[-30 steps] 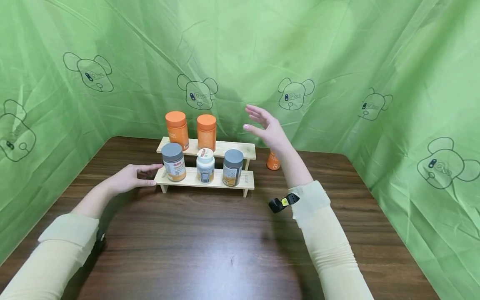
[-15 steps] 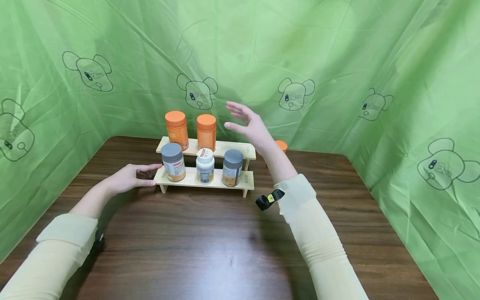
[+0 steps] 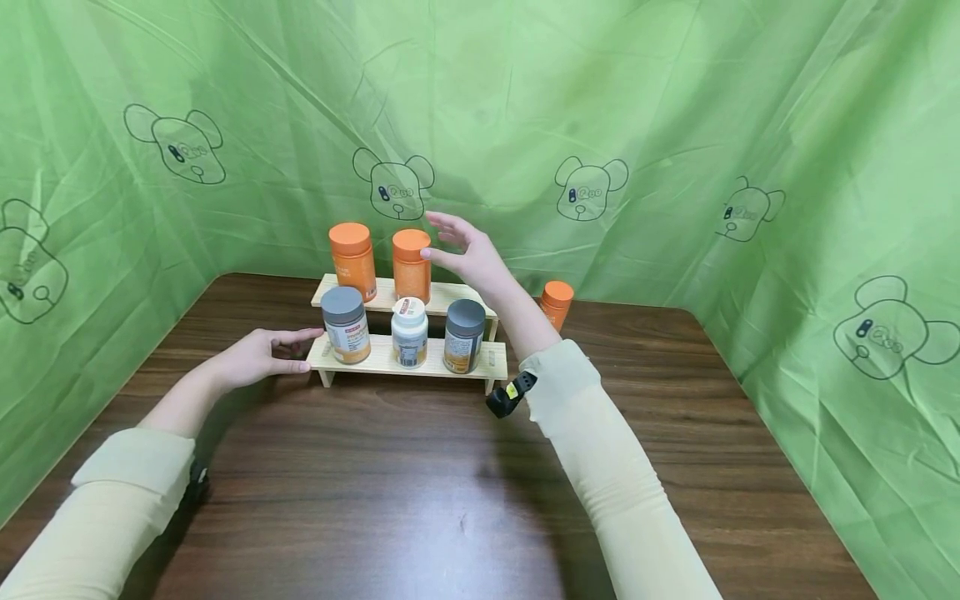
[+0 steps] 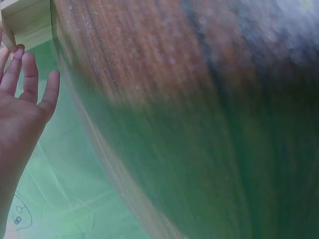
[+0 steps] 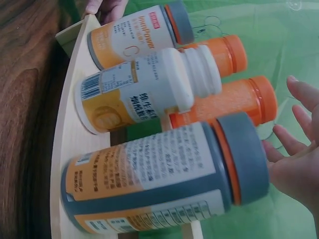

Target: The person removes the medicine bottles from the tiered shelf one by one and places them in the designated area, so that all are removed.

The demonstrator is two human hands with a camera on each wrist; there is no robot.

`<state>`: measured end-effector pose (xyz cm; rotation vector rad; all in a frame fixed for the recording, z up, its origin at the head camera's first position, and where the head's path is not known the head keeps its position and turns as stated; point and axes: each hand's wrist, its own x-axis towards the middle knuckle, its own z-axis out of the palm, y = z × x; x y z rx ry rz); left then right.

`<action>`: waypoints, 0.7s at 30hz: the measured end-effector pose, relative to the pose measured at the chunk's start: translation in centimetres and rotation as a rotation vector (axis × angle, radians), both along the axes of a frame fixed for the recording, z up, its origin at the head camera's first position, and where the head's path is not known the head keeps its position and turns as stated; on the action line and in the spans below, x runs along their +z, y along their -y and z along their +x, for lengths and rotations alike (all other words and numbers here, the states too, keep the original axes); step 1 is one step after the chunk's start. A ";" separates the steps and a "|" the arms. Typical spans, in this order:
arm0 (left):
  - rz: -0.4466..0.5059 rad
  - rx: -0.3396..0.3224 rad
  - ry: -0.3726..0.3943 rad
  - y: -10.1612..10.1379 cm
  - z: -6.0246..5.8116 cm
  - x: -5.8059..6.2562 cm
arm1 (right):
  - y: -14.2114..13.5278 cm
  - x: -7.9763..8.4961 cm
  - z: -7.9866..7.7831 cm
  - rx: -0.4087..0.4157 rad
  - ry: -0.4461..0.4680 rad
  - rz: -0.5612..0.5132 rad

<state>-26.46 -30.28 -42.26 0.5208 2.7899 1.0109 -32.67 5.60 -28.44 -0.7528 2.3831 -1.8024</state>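
My left hand (image 3: pixel 251 358) touches the left end of a two-step wooden display shelf (image 3: pixel 480 360), its thumb and fingers extended. Behind the upper step, my right hand (image 3: pixel 472 260) is raised with fingers spread. In the head view its thumb overlaps the right orange bottle (image 3: pixel 410 271); in the right wrist view a gap separates them. Another orange bottle (image 3: pixel 353 262) stands left of it on the upper step. The lower step bears a grey-lidded jar (image 3: pixel 347 329), a white bottle (image 3: pixel 410 335) and a second grey-lidded jar (image 5: pixel 149 174).
A third orange bottle (image 3: pixel 557 302) stands on the dark wooden table (image 3: pixel 360 483), right of the shelf and partly behind my right forearm. Green curtain (image 3: pixel 480 108) with bear drawings surrounds the table's back and sides.
My right hand has moved left, from beyond the shelf's right end to the right orange bottle. The third orange bottle is more visible. My left hand stays at the shelf's end.
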 end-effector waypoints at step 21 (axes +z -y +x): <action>0.011 -0.008 0.008 0.1 -0.1 0.0 | 1.8 -0.9 -0.7 0.026 0.064 0.008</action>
